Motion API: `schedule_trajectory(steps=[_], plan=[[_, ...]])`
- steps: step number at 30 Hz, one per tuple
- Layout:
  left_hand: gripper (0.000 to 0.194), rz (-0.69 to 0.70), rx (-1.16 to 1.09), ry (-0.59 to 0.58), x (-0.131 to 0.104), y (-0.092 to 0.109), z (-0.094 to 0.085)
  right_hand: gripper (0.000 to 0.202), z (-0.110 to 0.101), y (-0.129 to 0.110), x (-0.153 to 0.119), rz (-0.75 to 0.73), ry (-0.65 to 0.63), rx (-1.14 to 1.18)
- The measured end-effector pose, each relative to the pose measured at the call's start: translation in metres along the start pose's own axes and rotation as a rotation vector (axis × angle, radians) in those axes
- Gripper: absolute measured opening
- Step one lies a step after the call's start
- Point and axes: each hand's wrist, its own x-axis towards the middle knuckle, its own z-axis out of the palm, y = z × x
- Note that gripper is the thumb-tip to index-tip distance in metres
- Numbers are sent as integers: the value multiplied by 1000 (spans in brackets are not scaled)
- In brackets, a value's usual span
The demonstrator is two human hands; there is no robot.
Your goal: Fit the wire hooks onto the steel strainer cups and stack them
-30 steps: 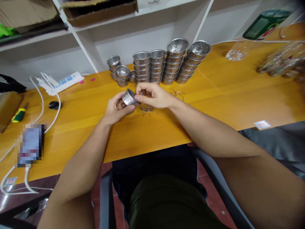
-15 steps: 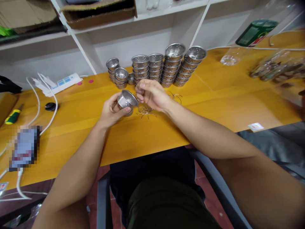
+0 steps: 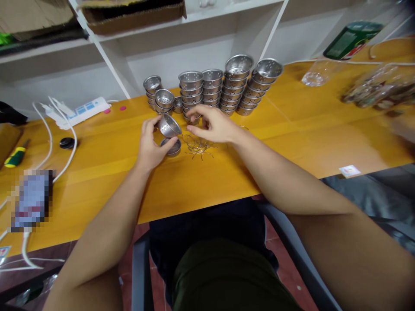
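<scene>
Gripping a perforated metal cup [image 3: 169,125] between thumb and curled fingers [image 3: 150,129], the left hand [image 3: 150,144] keeps it tilted, open mouth turned toward the right hand, so the rim and side holes face whatever the other hand brings. Just under those fingers a second cup [image 3: 171,147] sits on the desk [image 3: 292,129], touching or nearly touching the thumb. The right hand [image 3: 212,125] is spread flat and loose, fingertips pointing toward the held cup; whether anything thin is pinched in it cannot be told. Directly below its fingers lies a loose tangle of wire rings [image 3: 196,146]. Beyond both sets of fingers stand the stacked cups [image 3: 214,88], nested in columns against the shelf unit [image 3: 106,56], close at hand. Far off to the left hand's side lie a white power strip [image 3: 82,111] and a screwdriver [image 3: 14,156].

Compared with half a second ago, the right hand has opened from a pinch at the cup's rim and drawn away from it, hovering over the rings. The held cup has been lifted slightly and turned, exposing the second cup beneath.
</scene>
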Motion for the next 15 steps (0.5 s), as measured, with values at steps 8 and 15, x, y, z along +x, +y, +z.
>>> schedule_trajectory(steps=[8, 15], plan=[[96, 97, 5, -36, -1, 36, 4, 82, 14, -28, 2, -213, -9, 121], [142, -32, 1, -205, -5, 13, 0, 78, -77, -18, 34, -290, 287, 50]])
